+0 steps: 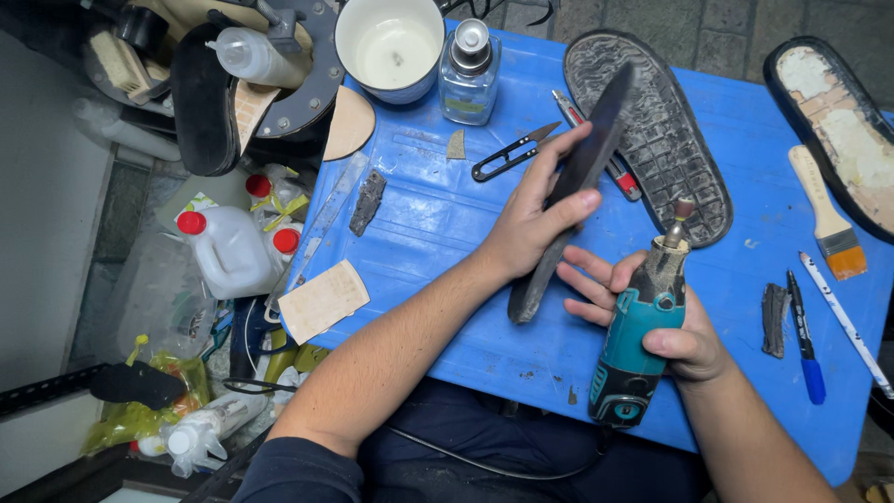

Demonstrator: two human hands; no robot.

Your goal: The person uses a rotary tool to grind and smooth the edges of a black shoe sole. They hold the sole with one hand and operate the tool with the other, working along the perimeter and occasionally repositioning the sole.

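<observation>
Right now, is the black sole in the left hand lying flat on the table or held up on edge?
On edge: the left hand grips the black sole with its thin edge facing up.

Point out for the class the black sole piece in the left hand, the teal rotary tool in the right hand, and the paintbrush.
black sole piece (pixel 585 154), head view, on its upper flat face.
teal rotary tool (pixel 643 317), head view, on its teal body.
paintbrush (pixel 815 191), head view, on its wooden handle.
</observation>
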